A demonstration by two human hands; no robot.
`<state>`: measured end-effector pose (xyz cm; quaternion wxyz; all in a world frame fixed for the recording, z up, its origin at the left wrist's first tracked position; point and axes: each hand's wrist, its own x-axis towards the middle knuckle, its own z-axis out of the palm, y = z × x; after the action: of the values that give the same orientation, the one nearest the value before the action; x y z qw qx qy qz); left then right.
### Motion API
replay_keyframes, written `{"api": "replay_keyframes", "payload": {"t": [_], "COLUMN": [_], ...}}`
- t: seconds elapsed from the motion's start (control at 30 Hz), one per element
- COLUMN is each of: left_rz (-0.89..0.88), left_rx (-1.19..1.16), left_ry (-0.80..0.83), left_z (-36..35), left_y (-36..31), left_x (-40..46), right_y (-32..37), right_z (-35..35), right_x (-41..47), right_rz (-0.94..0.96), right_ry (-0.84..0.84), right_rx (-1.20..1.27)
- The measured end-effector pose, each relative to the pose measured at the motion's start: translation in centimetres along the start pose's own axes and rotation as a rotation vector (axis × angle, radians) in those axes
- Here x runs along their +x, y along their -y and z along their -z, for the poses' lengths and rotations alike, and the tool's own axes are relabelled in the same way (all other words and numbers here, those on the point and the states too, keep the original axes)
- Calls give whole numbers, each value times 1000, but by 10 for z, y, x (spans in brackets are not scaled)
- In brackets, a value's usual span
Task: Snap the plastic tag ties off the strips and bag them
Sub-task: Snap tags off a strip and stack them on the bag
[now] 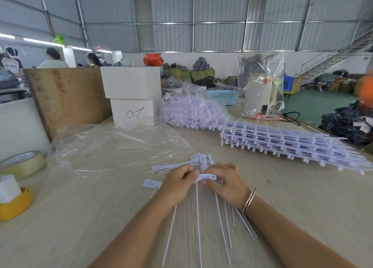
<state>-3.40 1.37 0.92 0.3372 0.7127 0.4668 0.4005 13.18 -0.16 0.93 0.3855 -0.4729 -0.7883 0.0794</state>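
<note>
At the lower centre of the frame both hands meet over a strip of tag ties (205,177). The left hand (176,185) is curled, thumb and fingers pinching the strip's left end; the right hand (226,184) grips its white tag head. About six thin tails fan toward the bottom edge. Loose snapped ties (193,161) lie just above the hands, one more tie (151,184) at their left. A clear bag (113,146) lies on the counter (80,217); a filled bag (189,110) and one stack of strips (286,142) sit upper right. Two white boxes (131,94) stand behind.
</note>
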Motion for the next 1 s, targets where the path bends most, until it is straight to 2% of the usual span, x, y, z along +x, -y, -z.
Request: {"api": "replay_keyframes", "payload": {"t": [0.17,0.37,0.67,0.87,1.0], "left_rz": [27,2,-35,-32,-31], "left_rx": [-117,-84,-213,-236,-230], "left_ry": [-39,-94,-96,-48,-38], "left_z": [1,-2,-11,-14,-16], "left_y": [-3,-3,-13,-19,-21], "left_x": [3,2,3,1,1], "right_y": [4,7,3,0,-2], "right_z": [-2,-3,3,2,2], "right_x": [-1,-1,1,3,3], "right_rz": [89,56,-157,-175,-160], "right_ry": [-81,-19,-59,-70,-71], "right_rx": [-100,-94,642,880,891]}}
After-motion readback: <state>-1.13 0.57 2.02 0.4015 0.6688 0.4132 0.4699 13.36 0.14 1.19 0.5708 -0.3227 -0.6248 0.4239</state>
